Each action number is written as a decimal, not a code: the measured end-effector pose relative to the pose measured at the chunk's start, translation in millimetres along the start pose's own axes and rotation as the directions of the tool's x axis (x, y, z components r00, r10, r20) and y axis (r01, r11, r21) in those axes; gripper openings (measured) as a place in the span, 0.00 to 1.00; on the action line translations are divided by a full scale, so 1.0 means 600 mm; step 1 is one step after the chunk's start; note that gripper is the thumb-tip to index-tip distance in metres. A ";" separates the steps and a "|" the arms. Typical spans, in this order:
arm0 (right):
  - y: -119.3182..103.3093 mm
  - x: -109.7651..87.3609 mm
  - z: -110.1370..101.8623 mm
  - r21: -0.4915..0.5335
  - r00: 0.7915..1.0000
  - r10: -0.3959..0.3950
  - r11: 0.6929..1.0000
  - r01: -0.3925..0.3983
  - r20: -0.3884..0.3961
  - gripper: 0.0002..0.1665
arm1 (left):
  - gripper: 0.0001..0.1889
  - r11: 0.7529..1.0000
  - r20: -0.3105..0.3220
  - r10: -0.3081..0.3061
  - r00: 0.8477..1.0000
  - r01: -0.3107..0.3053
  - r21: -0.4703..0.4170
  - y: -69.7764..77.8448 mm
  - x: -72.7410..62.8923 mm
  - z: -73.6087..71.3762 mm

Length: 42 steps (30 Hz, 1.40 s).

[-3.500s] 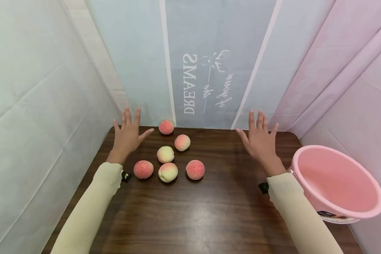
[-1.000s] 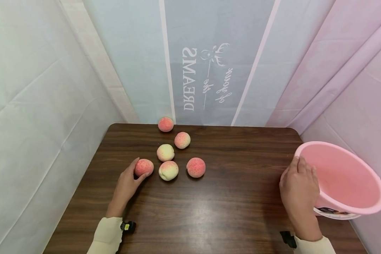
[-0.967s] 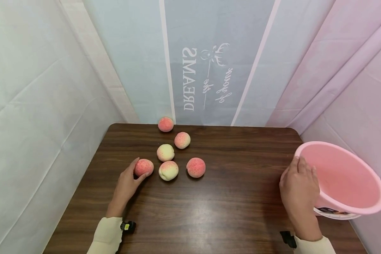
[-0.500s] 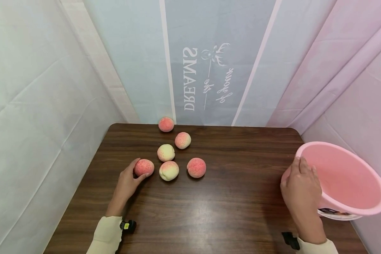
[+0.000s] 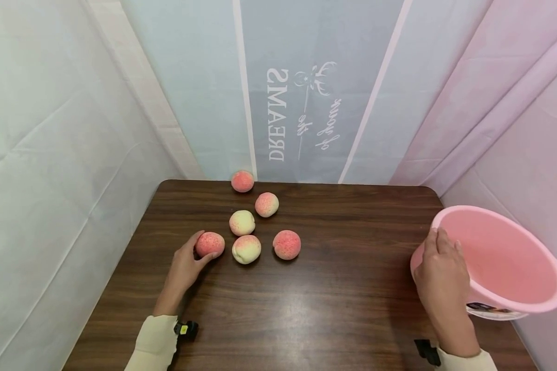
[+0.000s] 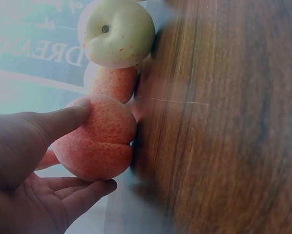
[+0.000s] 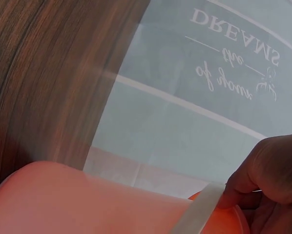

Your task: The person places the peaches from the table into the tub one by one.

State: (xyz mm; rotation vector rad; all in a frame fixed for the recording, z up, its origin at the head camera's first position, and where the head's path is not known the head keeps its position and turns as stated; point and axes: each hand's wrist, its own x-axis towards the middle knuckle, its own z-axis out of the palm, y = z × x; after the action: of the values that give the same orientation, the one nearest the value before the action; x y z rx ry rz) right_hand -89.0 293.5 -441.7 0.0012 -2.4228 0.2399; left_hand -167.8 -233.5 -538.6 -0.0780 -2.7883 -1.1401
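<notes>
On the left of the table, my left hand (image 5: pixel 184 269) holds a reddish peach (image 5: pixel 210 244) between thumb and fingers. In the left wrist view this peach (image 6: pixel 99 139) sits against the tabletop, the thumb on one side and the fingers on the other. Right beside it lies a pale yellow peach (image 5: pixel 246 250), with another pale peach (image 5: pixel 242 223) just behind. At the right, my right hand (image 5: pixel 443 278) grips the near-left rim of a pink bucket (image 5: pixel 506 304). The right wrist view has the fingers (image 7: pixel 241 183) bent at the rim; part of them is hidden.
A red peach (image 5: pixel 287 245) lies right of the pale ones. Two more peaches lie farther back, a pink-yellow peach (image 5: pixel 266 204) and a pink peach (image 5: pixel 243 181) at the rear edge. The brown wooden table (image 5: pixel 334 304) meets a printed cloth backdrop (image 5: pixel 301 31).
Both hands, earlier raised with fingers spread, have come down: the left onto the reddish peach, the right onto the bucket's rim. Over the last second hardly anything has moved.
</notes>
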 end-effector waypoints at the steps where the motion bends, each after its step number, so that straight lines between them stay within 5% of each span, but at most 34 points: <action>1: 0.000 0.001 0.001 0.004 1.000 -0.010 1.000 0.010 0.000 0.31 | 0.38 1.000 -0.003 -0.004 1.000 0.004 0.000 0.000 0.000 0.000; 22: -0.020 0.036 0.035 0.086 0.964 -0.264 0.961 0.262 0.014 0.34 | 0.39 1.000 0.005 -0.001 1.000 0.001 0.009 0.008 -0.001 -0.001; 42: -0.058 0.049 0.055 0.172 0.880 -0.475 0.868 0.465 0.021 0.35 | 0.39 1.000 -0.028 -0.021 0.999 0.021 -0.009 0.005 0.000 0.001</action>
State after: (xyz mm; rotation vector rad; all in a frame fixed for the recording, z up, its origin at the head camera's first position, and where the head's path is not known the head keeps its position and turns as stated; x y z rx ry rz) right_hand -130.6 255.6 -441.5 0.6769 -2.3697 0.2117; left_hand -167.9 -231.0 -536.7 -0.0332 -2.7661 -1.1493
